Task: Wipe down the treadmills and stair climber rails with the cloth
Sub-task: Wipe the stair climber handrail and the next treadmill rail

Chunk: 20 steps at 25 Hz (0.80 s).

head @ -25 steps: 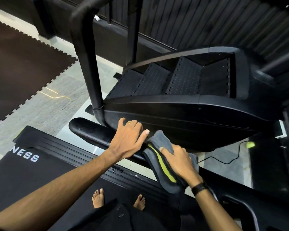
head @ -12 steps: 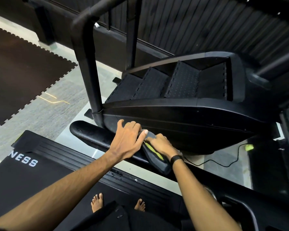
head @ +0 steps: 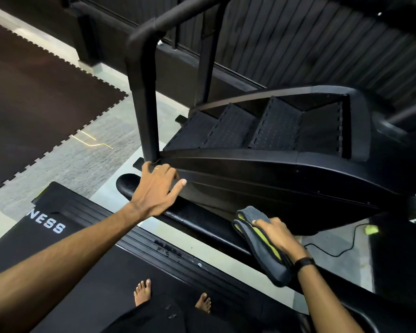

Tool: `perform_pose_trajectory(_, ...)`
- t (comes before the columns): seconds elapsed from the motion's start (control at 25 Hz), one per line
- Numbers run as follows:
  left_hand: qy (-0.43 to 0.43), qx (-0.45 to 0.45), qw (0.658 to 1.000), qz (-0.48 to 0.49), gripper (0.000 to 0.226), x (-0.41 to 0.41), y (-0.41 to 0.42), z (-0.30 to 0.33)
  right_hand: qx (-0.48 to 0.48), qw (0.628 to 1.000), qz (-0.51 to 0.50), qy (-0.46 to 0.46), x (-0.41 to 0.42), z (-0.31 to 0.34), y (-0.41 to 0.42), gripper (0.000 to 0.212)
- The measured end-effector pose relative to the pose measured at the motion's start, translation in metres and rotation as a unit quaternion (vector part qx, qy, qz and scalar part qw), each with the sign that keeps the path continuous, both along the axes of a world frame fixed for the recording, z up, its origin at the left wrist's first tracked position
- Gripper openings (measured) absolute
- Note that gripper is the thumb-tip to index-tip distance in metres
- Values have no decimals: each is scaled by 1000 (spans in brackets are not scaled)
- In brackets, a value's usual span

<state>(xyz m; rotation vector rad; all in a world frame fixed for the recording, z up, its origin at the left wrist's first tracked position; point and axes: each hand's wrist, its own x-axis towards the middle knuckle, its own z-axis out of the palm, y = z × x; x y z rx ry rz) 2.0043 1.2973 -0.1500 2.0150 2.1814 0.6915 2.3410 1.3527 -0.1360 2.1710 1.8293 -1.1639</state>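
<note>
**Dark gym corner with tiled matting and slatted wall**

Across the top and upper right of the frame runs a black wall of narrow vertical slats [head: 286, 32], dim and unlit. At the upper left lies a dark brown rubber mat of interlocking tiles [head: 34, 104] — its toothed edge meets a pale grey speckled floor [head: 87, 162], which carries a thin yellow streak of reflected light [head: 91, 141]. At the right edge, a thin black cable [head: 341, 246] trails over the floor to a small lime-green patch [head: 371, 229].

gym | stair climber [head: 262, 169] | treadmill belt [head: 87, 272] | interlocking floor mats [head: 34, 111]
</note>
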Motion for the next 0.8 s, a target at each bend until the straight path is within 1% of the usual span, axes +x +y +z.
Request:
perform_pose_trajectory(0.08, 3, 12, 1000, 6, 36, 1, 1, -3, -59, 998, 11, 8, -25, -7, 17, 75)
perform_pose_trajectory(0.12, 6, 17, 1000, -3, 34, 1, 1, -5, -84, 996, 26, 7, -42, -8, 23, 78)
perform_pose_trajectory(0.2, 0, 26, 999, -22, 33, 2, 2, -8, -100, 993, 58, 13, -75, -10, 27, 80)
perform_pose_trajectory(0.28, 4, 39, 999, -18, 34, 1, 2, -10, -65, 995, 79, 23, -98, -11, 18, 86)
perform_pose_trajectory(0.36, -1, 38, 999, -16, 34, 0, 0, -12, 2, 995, 96, 17, -104, -7, 1, 84)
perform_pose_trajectory(0.48, 2, 42, 999, -12, 33, 1, -1, -12, 101, 988, 115, 31, -79, -2, -29, 61)
perform_pose_trajectory(0.56, 3, 35, 999, -8, 33, 0, -1, -10, 135, 981, 137, 21, -56, -1, -38, 53)
perform_pose_trajectory(0.6, 1, 31, 999, -7, 33, 0, -1, -10, 120, 984, 128, 14, -44, 1, -36, 54)
perform_pose_trajectory(0.68, -1, 30, 1000, -4, 34, 2, -1, -9, 58, 994, 95, -4, -32, 6, -20, 57)
perform_pose_trajectory(0.72, -3, 31, 1000, -3, 35, 1, 0, -8, 7, 997, 82, -12, -30, 6, -8, 55)
perform_pose_trajectory(0.76, -7, 28, 1000, -4, 35, 0, 0, -6, -36, 995, 93, -19, -36, 6, 5, 48)
perform_pose_trajectory(0.8, -11, 23, 1000, -4, 36, -1, 0, -4, -70, 992, 102, -1, -47, 1, 18, 38)
